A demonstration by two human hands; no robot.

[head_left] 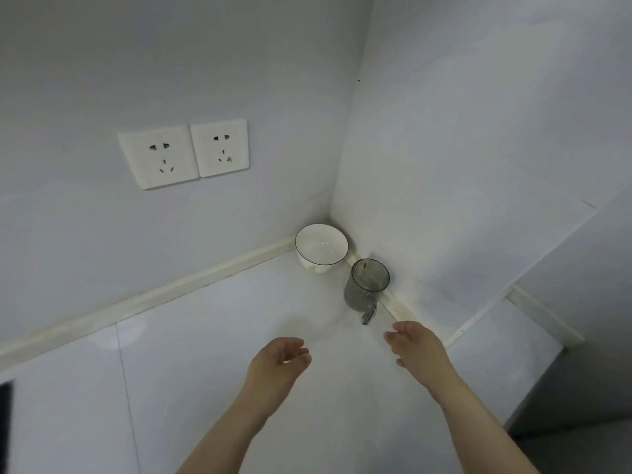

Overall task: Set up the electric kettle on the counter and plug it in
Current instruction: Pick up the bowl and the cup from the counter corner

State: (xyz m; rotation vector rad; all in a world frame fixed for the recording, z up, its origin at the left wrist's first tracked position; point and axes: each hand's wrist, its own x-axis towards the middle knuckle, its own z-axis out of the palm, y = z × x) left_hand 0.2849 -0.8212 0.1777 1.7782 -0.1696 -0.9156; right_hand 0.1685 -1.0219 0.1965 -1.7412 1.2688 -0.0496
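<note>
No kettle shows in the head view. Two white wall sockets, the left socket [159, 161] and the right socket [221, 151], sit side by side on the back wall above the white counter [191, 354]; nothing is plugged into either. My left hand [278, 362] hovers over the counter with fingers loosely curled and nothing in it. To its right, my right hand [418, 343] is held out near the side wall's trim, fingers apart and empty, just below a grey cup's handle.
A white bowl [321, 247] with a dark rim sits in the counter's corner. A smoky grey transparent cup [366, 285] stands beside it against the right wall. The counter ends at the right in a lower step [502, 340]. A dark object [6, 425] shows at the left edge.
</note>
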